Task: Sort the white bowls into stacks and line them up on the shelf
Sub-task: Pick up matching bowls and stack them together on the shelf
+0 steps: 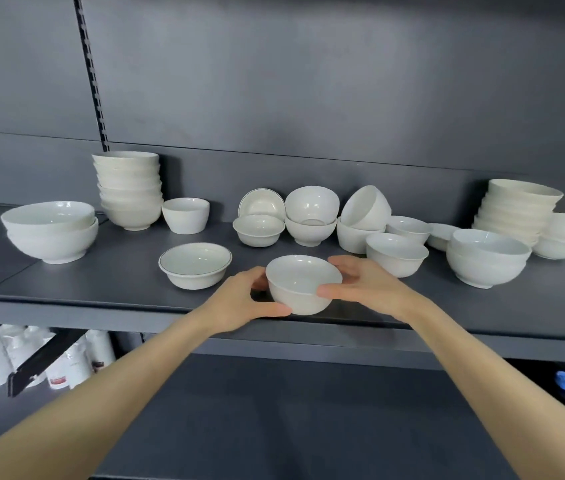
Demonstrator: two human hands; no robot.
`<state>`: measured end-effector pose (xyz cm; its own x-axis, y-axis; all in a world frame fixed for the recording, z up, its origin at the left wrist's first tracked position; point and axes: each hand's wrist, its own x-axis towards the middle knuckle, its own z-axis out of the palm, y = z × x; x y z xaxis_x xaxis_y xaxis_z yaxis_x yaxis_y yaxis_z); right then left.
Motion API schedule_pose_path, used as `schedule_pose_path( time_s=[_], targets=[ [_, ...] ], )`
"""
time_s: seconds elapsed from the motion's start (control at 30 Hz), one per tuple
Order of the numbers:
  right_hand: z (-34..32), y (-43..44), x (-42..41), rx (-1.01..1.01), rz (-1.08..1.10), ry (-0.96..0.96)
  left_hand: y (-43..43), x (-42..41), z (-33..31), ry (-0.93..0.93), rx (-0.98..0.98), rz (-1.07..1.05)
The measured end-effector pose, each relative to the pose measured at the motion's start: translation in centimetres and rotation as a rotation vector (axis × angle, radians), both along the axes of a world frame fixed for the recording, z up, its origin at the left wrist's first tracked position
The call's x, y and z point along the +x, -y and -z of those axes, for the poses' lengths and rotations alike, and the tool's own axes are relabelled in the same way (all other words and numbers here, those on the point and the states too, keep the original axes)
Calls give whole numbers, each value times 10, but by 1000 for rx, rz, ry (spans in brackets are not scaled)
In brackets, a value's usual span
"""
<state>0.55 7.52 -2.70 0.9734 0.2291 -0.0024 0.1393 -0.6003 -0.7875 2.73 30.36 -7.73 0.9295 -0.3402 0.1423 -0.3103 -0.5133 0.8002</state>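
Note:
A small white bowl sits at the front edge of the dark grey shelf, tilted a little toward me. My left hand grips its left side with the thumb under the wall. My right hand grips its right side, thumb in front and fingers behind the rim. A tall stack of white bowls stands at the back left, with a single small cup-like bowl beside it. Another tall stack stands at the back right.
Two large nested bowls sit at the far left. A shallow rimmed bowl lies left of my hands. Several loose and tipped bowls crowd the middle back; a nested pair is at the right. White packaged goods fill the shelf below.

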Motion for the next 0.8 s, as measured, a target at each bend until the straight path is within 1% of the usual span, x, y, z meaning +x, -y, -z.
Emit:
schedule_pose_path(
  time_s=[0.13, 0.3, 0.43, 0.53, 0.67, 0.8],
  targets=[
    [2, 5, 6, 40, -39, 24, 3, -4, 2, 3, -99, -8],
    [-5, 7, 17, 123, -133, 60, 5, -3, -2, 16, -215, -76],
    [-14, 7, 24, 173, -216, 79, 6, -5, -12, 45, -249, -116],
    [-17, 11, 27, 190, -239, 73, 10, -7, -17, 62, -269, -135],
    [-20, 24, 30, 226, -216, 92, 24, -5, -26, 84, -284, -113],
    [-29, 52, 33, 258, -113, 139, 53, 3, -38, 100, -322, -85]
  ],
)
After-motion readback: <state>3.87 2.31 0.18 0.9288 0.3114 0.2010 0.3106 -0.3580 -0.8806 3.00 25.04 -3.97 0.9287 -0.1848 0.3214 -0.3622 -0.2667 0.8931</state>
